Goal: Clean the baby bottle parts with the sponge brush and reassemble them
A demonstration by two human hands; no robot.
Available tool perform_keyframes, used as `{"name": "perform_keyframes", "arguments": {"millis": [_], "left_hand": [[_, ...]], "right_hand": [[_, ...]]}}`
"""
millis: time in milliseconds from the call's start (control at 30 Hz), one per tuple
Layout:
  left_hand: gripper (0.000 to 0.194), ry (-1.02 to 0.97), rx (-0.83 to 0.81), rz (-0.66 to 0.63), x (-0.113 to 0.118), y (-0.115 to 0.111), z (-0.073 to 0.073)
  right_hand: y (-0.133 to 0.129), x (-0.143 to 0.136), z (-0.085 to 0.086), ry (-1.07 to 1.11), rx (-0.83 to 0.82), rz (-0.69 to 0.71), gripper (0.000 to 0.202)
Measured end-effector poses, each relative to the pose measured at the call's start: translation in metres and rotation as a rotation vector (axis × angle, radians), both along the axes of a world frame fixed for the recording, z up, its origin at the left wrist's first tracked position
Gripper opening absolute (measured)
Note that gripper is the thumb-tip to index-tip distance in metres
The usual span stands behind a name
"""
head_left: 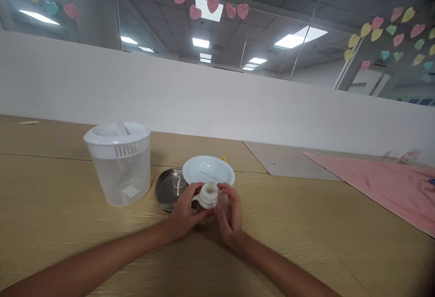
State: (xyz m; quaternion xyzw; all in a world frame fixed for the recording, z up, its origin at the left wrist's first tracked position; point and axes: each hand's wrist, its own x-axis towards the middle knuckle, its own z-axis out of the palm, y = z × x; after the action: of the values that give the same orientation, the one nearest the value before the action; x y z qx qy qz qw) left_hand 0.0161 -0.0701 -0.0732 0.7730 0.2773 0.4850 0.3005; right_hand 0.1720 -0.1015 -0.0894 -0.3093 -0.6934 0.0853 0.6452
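Observation:
In the head view, a baby bottle (208,198) with a white collar, a side handle and a clear teat stands upright between my hands. My left hand (186,208) grips it from the left, thumb in front and fingers behind. Curled around its right side is my right hand (231,213), slightly blurred. The lower part of the bottle is hard to make out. Just beyond my hands sits a white bowl (204,163) with something thin lying across it. To its left, a metal tray (163,199) carries a small clear cup-like piece (178,182).
A translucent bucket (118,174) with a white lid stands left of the tray. Something small and yellow (223,159) shows behind the bowl. At right lie a grey sheet (288,161) and a pink cloth (380,183). A white wall (204,102) borders the table's back.

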Motion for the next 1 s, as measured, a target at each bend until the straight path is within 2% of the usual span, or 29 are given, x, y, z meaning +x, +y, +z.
{"name": "perform_keyframes", "arguments": {"millis": [100, 167, 333, 433, 533, 633, 767, 900, 1000], "left_hand": [[0.046, 0.009, 0.008, -0.007, 0.000, -0.001, 0.003], [0.045, 0.013, 0.011, -0.006, 0.000, -0.002, 0.004], [0.049, -0.006, 0.020, 0.018, 0.001, -0.002, 0.001], [0.055, -0.020, 0.001, 0.034, 0.002, -0.001, -0.003], [0.056, -0.013, -0.016, 0.024, 0.001, 0.001, -0.007], [0.058, -0.022, -0.034, 0.028, 0.001, 0.000, -0.008], [0.058, -0.028, -0.071, 0.066, 0.003, -0.004, -0.007], [0.052, -0.045, -0.071, 0.058, 0.004, -0.006, -0.006], [0.054, -0.059, -0.079, 0.058, 0.004, -0.006, -0.006]], "right_hand": [[0.004, -0.002, 0.003, 0.073, -0.180, 0.055, 0.034], [0.004, -0.003, 0.005, 0.058, -0.241, 0.068, 0.035], [-0.001, -0.010, 0.013, 0.055, -0.226, -0.082, 0.029], [-0.002, -0.013, 0.020, 0.026, -0.231, -0.160, 0.032], [0.001, -0.011, 0.026, -0.067, -0.233, -0.143, 0.036], [0.004, -0.009, 0.029, -0.112, -0.248, -0.134, 0.030], [0.002, -0.013, 0.028, -0.014, -0.343, -0.182, 0.031], [-0.002, -0.021, 0.028, 0.120, -0.441, -0.088, 0.037], [-0.003, -0.018, 0.028, 0.107, -0.403, 0.047, 0.032]]}}
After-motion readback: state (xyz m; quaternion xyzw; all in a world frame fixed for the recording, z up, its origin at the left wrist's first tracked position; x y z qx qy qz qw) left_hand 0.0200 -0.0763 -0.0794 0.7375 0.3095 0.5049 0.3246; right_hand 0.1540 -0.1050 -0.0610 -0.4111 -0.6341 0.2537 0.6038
